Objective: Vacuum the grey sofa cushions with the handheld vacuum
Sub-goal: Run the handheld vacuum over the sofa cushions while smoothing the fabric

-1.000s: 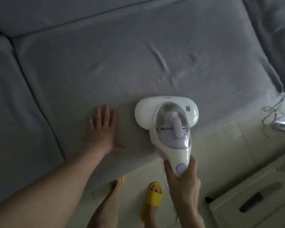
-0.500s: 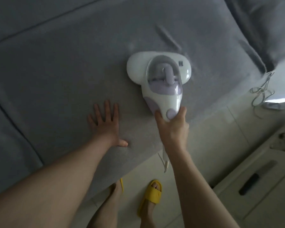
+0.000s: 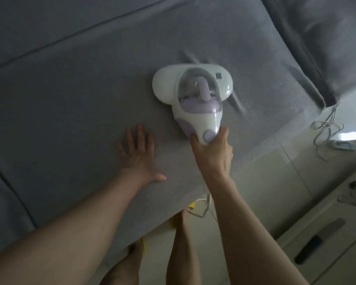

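Note:
A white and lilac handheld vacuum lies with its wide head flat on the grey sofa seat cushion, about the middle of the seat. My right hand grips its handle from behind. My left hand rests flat on the cushion, fingers spread, to the left of the vacuum and nearer the front edge. The fabric is wrinkled just to the right of the vacuum head. A thin white power cord hangs from the handle over the sofa's front edge.
A grey back cushion lies at the upper right. Loose white cable sits on the pale tiled floor to the right. A white cabinet with a dark handle slot stands at the lower right. My legs and yellow slippers are below the sofa edge.
My right hand has pushed the vacuum from the cushion's front edge farther in over the seat. My left hand stays flat on the cushion.

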